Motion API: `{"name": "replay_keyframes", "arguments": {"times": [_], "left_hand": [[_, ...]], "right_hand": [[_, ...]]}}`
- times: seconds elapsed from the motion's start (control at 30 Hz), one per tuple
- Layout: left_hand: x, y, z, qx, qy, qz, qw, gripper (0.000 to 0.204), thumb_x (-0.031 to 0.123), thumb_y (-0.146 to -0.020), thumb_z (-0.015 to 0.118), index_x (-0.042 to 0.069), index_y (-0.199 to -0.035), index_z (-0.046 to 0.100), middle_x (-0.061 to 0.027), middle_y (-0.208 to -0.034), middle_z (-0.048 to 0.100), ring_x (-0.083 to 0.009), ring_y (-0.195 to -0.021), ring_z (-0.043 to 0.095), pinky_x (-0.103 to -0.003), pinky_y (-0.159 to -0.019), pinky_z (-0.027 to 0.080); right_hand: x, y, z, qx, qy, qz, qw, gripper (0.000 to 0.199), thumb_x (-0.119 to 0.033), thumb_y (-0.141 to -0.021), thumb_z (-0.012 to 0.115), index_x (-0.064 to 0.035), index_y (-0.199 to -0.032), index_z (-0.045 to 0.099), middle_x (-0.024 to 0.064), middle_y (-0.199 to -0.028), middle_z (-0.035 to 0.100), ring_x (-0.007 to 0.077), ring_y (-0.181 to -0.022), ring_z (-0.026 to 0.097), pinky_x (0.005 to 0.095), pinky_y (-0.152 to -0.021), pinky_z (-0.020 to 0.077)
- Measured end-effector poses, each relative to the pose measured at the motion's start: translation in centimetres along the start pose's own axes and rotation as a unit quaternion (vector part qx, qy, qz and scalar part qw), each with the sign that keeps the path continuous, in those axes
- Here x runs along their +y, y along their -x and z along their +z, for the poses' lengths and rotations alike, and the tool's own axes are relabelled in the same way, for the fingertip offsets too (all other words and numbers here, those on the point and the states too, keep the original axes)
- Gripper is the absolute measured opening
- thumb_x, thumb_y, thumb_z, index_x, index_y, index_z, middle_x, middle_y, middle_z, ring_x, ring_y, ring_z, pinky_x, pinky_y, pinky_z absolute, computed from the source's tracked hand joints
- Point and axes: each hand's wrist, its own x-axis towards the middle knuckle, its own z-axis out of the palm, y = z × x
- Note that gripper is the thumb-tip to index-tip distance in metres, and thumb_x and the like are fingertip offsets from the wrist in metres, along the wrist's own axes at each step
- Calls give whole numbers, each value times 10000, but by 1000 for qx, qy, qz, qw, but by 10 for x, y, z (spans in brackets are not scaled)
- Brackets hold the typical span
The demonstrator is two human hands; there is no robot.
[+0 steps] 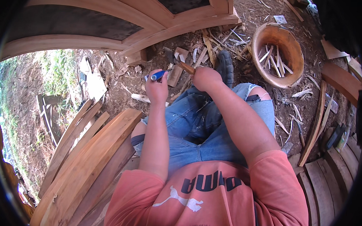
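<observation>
My left hand is closed around a tool with a blue handle; its handle end faces up and its working end is hidden. In my right hand is a hammer, gripped by its wooden handle. The dark hammer head points left and away from me, a little beyond the blue handle and apart from it. Both hands are above the ground in front of my knees. Under the hammer lies a short wooden offcut.
A large wooden panelled frame stands across the far left. An orange-brown tub holds several wood strips at far right. Long planks lie on my left, more boards on my right. Wood chips litter the soil around my boot.
</observation>
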Motion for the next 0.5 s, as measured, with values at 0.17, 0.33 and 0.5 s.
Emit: {"name": "replay_keyframes", "arguments": {"times": [0.17, 0.33, 0.5], "left_hand": [[5, 2, -4, -19, -38, 35, 998, 207, 146, -945, 853, 34, -1073, 735, -142, -1011, 782, -317, -961, 772, -399, -876, 593], [2, -2, -18, -76, -1, 24, 997, 173, 106, -933, 840, 26, -1068, 766, -149, -1040, 790, -308, -997, 769, -391, -917, 582], [1, -2, -18, -83, 16, 7, 996, 194, 101, -932, 840, 22, -1106, 807, -152, -1063, 811, -253, -989, 778, -358, -931, 584]], "right_hand": [[4, -3, 3, 7, 4, -8, 1000, 397, -359, -1085, 605, -49, -1255, 785, 179, -1281, 789, 366, -1196, 759, 487, -1017, 606], [6, -6, 5, 9, -2, -15, 1000, 420, -381, -1078, 603, -19, -1224, 759, 201, -1225, 788, 390, -1154, 757, 509, -997, 601], [9, -9, 12, 16, -6, -18, 1000, 438, -397, -1077, 601, -7, -1211, 749, 214, -1209, 785, 398, -1152, 750, 518, -997, 592]]}}
